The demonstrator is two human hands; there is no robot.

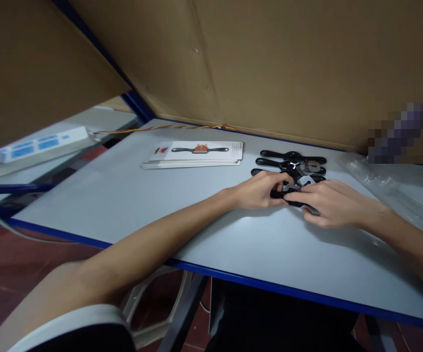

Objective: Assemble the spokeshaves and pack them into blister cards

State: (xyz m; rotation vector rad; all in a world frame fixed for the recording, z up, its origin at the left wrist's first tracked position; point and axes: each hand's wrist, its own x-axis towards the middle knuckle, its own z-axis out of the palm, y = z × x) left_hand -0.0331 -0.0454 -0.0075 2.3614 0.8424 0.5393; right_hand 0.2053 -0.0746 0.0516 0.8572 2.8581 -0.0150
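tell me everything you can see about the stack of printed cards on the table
The stack of printed cards lies flat on the pale grey table, near its far edge, left of the black tools and apart from both hands. The cards look like thin white cardboard, several layers with edges slightly fanned. The top card shows a long black two-handled tool with an orange-red middle, and a small red mark at its left end. Nothing touches the stack but the table.

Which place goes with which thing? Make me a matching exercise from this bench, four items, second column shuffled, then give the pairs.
1. stack of printed cards
2. black tools
3. clear plastic packaging
4. white power strip

A. far left, off the table
B. right side of the table
C. under both hands' fingers
D. table middle, near the cardboard wall

Pairs: 1-D, 2-C, 3-B, 4-A
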